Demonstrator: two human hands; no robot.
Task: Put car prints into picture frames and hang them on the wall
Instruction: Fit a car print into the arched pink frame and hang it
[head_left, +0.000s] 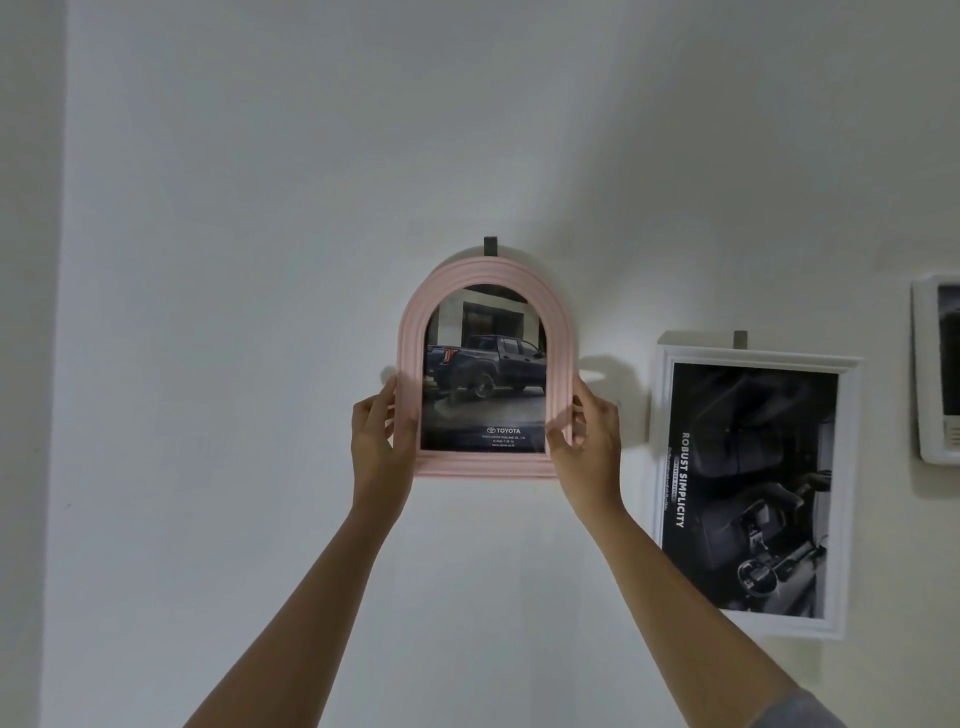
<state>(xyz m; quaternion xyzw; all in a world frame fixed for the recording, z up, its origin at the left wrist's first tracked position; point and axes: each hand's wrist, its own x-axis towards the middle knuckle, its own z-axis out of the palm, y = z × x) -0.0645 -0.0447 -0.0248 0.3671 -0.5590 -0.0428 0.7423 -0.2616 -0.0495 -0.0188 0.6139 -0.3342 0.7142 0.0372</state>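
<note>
While left hand (375, 441) and right hand (589, 441) grip one pink frame (410, 332), two white frames (847, 499) hang.

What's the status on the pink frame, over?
Both hands, left and right, grip the pink frame by its sides. Frame top sits at the wall hook. Nothing in the way.

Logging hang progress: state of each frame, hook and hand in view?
pink arched frame: truck print inside, against the wall, held at both sides
upper hook: at the pink frame's top
white frame: hanging, tilted
second hook: above the white frame
left hand: gripping pink frame
right hand: gripping pink frame
</note>
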